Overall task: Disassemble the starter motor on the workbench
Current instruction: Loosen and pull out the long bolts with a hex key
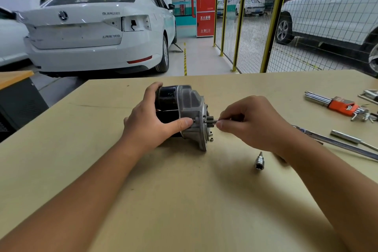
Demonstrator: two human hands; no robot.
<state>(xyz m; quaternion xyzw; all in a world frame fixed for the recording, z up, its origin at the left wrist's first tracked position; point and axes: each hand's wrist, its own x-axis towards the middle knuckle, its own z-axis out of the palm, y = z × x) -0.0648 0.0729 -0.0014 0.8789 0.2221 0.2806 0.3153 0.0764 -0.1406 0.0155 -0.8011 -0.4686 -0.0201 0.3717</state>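
The starter motor (188, 106) lies on its side in the middle of the workbench (184, 200), black body to the left, silver aluminium housing to the right. My left hand (151, 116) grips the black body, its thumb pressed against the housing. My right hand (249, 122) pinches a thin metal tool or bolt (216, 121) at the pinion gear (209, 119) that sticks out of the housing face. Its fingers hide most of that piece.
A small socket bit (260, 162) lies on the bench near my right forearm. A ratchet handle (337, 144) and an extension bar (347, 138) lie to the right. An orange hex key set (337, 103) sits at the far right. White cars and a wire fence stand beyond the bench.
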